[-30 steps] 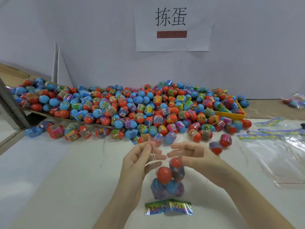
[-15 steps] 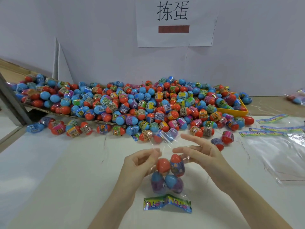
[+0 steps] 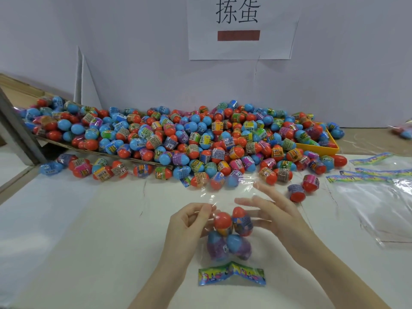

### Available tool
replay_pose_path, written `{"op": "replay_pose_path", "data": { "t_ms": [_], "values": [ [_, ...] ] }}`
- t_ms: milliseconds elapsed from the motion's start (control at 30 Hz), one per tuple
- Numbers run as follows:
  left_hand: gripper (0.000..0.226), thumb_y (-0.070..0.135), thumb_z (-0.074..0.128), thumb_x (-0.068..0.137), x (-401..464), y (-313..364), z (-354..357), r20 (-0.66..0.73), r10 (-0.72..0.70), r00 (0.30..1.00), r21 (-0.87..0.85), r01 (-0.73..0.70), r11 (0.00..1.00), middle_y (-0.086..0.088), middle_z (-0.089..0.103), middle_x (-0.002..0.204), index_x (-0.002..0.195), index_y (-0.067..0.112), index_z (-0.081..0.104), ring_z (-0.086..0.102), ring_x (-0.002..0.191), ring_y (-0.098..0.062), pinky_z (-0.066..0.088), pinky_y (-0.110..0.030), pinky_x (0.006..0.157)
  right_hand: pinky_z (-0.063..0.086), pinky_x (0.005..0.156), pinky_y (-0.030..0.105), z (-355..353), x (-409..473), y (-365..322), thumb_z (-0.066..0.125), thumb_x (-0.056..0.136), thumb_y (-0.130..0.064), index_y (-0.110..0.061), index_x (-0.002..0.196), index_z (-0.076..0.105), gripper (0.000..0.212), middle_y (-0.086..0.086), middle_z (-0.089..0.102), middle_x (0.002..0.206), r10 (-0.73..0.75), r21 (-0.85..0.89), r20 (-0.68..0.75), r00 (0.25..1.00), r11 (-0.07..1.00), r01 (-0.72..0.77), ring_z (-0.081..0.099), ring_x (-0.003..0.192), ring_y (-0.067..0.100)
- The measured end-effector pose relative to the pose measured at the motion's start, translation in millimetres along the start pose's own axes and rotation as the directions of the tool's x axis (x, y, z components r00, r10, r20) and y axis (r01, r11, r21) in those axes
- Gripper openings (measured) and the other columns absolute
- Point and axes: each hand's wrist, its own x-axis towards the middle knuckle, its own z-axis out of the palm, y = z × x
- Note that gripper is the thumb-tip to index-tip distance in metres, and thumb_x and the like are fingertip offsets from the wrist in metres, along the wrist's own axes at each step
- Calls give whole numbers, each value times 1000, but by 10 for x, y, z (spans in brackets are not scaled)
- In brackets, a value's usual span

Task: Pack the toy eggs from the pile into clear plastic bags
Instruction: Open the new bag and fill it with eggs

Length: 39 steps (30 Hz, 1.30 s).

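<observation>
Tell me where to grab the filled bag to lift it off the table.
Pinch the clear bag by its loose open neck above the four eggs, coming from the far side. That film is flat and empty; the egg bulge below is round and slippery.

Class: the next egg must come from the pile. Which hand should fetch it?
Right. The right hand is open with fingers toward the pile, loose eggs just beyond; the left hand pinches the bag.

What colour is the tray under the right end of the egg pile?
Yellow tray, seen from the head view.
</observation>
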Motion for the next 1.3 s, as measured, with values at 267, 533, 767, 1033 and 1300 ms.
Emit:
{"op": "replay_pose_path", "data": {
  "t_ms": [267,533,767,1033,1300],
  "values": [
    [64,43,75,47,-46,-36,-63,229,-159,960,64,148,987,1,73,82,106,27,56,70,73,-8,51,-17,58,56,71,26,49,-45,32,78,64,-1,-32,122,45,74,6,73,85,97,-97,83,992,991,-89,69,84,20],
    [41,10,82,58,-18,-74,-59,219,-71,973,112,47,993,-2,74,80,95,14,63,70,76,-14,54,-21,61,55,74,27,70,-90,26,72,64,-17,-25,122,48,63,8,71,96,109,1,187,976,994,-111,68,91,19],
    [35,25,76,65,-58,-23,-50,235,-32,971,173,-10,985,-2,71,89,98,25,62,68,84,-13,56,-25,74,56,71,25,91,-64,-21,67,57,-46,-29,94,71,41,8,72,87,41,-25,80,996,999,-39,68,83,17],
    [17,31,50,85,-62,65,-22,137,91,986,151,-112,982,17,70,92,91,30,67,65,82,4,48,-9,62,50,58,12,122,-38,-44,61,79,-20,-25,77,73,12,-5,72,71,-61,-78,-77,995,995,55,65,65,2],
    [25,6,60,85,-2,69,-119,-31,101,994,45,-100,994,5,72,67,74,24,72,65,59,-3,50,-14,52,53,69,16,11,-11,-58,59,73,-29,-23,81,76,19,-4,74,88,-34,-93,3,999,995,34,67,83,8]
  ]
}}
